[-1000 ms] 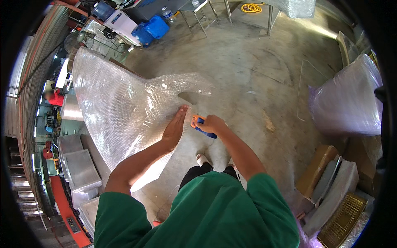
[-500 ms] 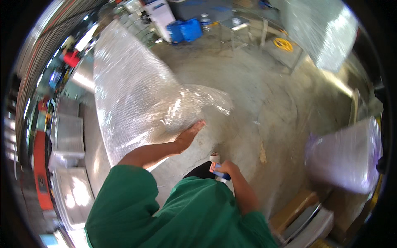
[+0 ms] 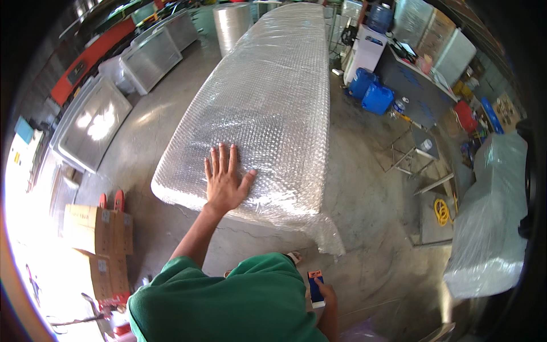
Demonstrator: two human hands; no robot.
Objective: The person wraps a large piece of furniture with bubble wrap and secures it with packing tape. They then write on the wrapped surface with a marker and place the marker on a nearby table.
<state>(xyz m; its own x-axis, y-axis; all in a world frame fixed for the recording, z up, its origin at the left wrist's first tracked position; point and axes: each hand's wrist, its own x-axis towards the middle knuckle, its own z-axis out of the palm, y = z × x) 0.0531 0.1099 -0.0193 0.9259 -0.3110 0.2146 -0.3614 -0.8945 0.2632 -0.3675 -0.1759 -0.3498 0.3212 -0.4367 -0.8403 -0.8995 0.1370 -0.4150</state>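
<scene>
A long, tall item wrapped in clear bubble wrap stretches away from me through the middle of the view. My left hand lies flat on top of its near end, with the fingers spread. At the near right corner a loose flap of the wrap hangs down. Low beside my right hip, my right hand is closed around a small blue, orange and white block-shaped object. Its exact kind does not show. What lies under the wrap is blurred by the plastic.
Cardboard boxes are stacked at the lower left. Framed panels lean along the left side. A large wrapped item stands at the right, near a metal stand and a coiled yellow hose. Blue jugs sit farther back.
My view has turned left, so the wrapped item now lies straight ahead. My left hand has gone from the wrap's edge to flat on its top. The right hand keeps the same object.
</scene>
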